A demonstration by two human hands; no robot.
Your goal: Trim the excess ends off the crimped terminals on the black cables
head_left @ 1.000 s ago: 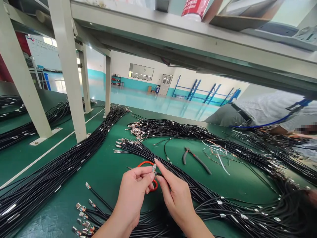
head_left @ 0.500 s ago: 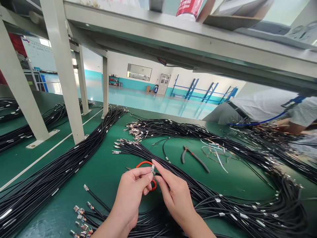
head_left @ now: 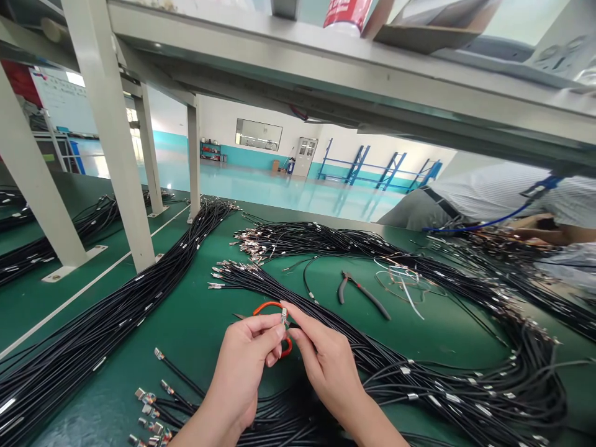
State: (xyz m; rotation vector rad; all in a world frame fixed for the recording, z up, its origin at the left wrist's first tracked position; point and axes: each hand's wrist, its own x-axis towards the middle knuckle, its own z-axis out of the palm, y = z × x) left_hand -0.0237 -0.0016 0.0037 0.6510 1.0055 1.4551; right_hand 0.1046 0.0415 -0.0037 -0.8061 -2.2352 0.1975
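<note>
Plainly, the left hand (head_left: 244, 351) pinches a metal connector (head_left: 284, 315), right hand (head_left: 328, 354) alongside.

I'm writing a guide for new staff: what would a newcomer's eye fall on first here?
Probably the left hand and right hand, low in the middle, close together at a small metal connector. Next, the orange scissors, partly hidden behind them. Then the black cables, sweeping across the green table on both sides.

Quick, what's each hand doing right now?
Left hand: closed, pinching a small metal connector between thumb and fingers.
Right hand: closed, apparently holding the black cable beside that connector.
</note>
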